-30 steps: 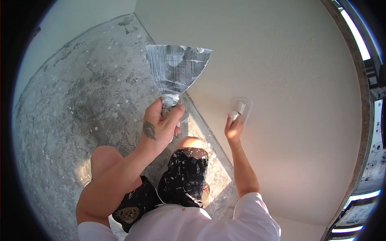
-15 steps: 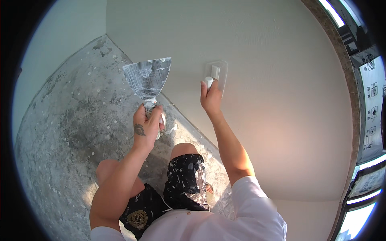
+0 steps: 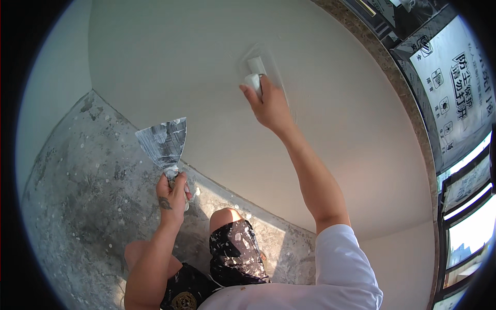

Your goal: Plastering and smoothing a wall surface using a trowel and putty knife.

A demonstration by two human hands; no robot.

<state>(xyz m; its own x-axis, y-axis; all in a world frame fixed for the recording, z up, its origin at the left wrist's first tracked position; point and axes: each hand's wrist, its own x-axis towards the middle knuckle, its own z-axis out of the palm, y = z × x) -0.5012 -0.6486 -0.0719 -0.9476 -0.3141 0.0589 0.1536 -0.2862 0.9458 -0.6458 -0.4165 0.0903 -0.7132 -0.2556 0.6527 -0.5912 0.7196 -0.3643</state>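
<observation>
My left hand (image 3: 173, 192) is wrapped round the handle of a wide putty knife (image 3: 164, 142), its blade pointing up and smeared with white putty. It is held over the floor, apart from the wall. In my right hand (image 3: 268, 102) is the white grip of a clear plastic trowel (image 3: 258, 64). The trowel's see-through plate lies against the pale plastered wall (image 3: 217, 93), tilted with its top to the left. My fingers hide part of that grip.
A grey concrete floor (image 3: 88, 191) spattered with white meets the wall's foot. Another wall (image 3: 57, 67) forms a corner at the left. A brown stone sill (image 3: 413, 108) edges the wall at right, beside windows (image 3: 467, 230) and a printed protective sheet (image 3: 457, 82).
My right hand has carried the trowel higher along the wall, and its plate has turned leftward. The putty knife sits lower and further left in view. My head view has turned to the right.
</observation>
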